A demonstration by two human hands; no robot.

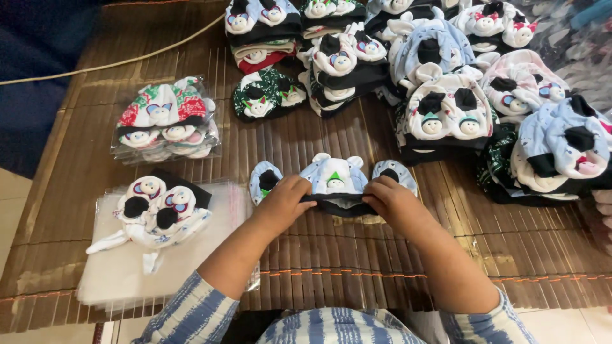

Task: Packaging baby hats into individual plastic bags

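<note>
One clear-bagged set (167, 121) is finished, while a pale blue baby hat with dark band (336, 186) is pinched by the left hand (285, 202) and the right hand (393, 200), and many unpacked piles of baby sets (446, 70) are left.

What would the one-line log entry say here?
left hand + right hand | pinching black-brimmed pale-blue baby cap | on brown bamboo mat

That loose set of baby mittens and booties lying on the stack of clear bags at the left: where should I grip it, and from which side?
Grip the baby set across its middle, where the two round doll-face pieces lie side by side. Come from above on its near side. The thin white ties trail off toward the lower left, so pinching those would likely let the pieces dangle apart. Both hands currently hold the small cap.
</note>
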